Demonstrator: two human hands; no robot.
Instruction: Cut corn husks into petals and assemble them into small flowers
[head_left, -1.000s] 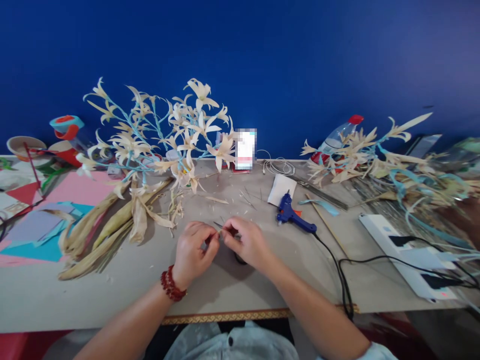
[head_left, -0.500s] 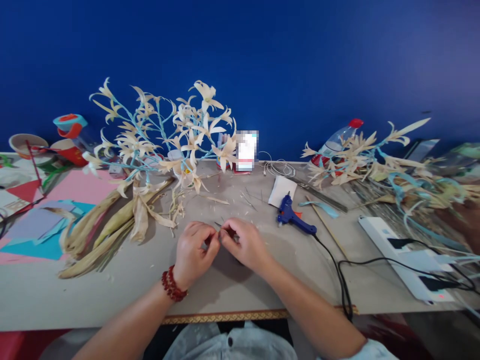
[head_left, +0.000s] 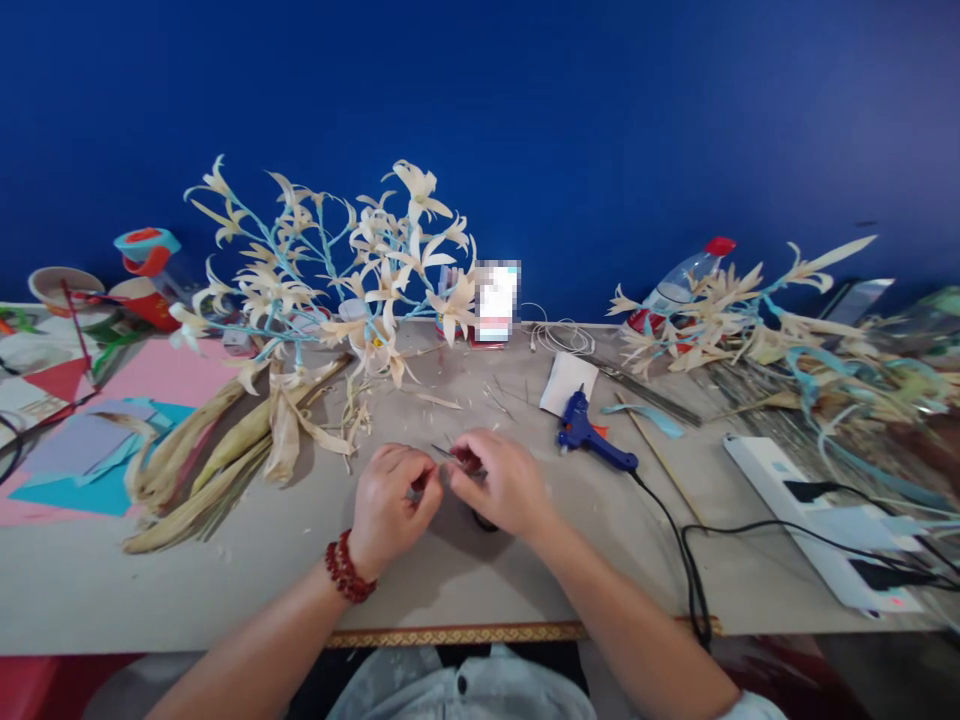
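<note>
My left hand (head_left: pixel 396 498) is closed in a pinch above the middle of the table, a red bead bracelet (head_left: pixel 349 568) on its wrist. Whatever sits between its fingertips is too small to make out. Close beside it, my right hand (head_left: pixel 504 485) has curled fingers and a bent thumb, its tips almost meeting the left ones; what they hold is hidden. Under the right hand a black loop (head_left: pixel 485 523) shows, and a thin dark tip (head_left: pixel 441 450) points out past the fingertips. They look like parts of scissors, mostly covered.
Pale husk flowers on blue stems (head_left: pixel 390 285) stand at the back; more flowers (head_left: pixel 727 300) lie right. Dried corn husks (head_left: pixel 232 450) and coloured paper (head_left: pixel 82 490) are left. A blue glue gun (head_left: pixel 592 435), its cord and a power strip (head_left: pixel 817 530) occupy the right.
My right hand's fingers have lifted and loosened a little, drawing slightly away from the left fingertips. More of the black loop beneath shows. The left hand keeps its pinch.
</note>
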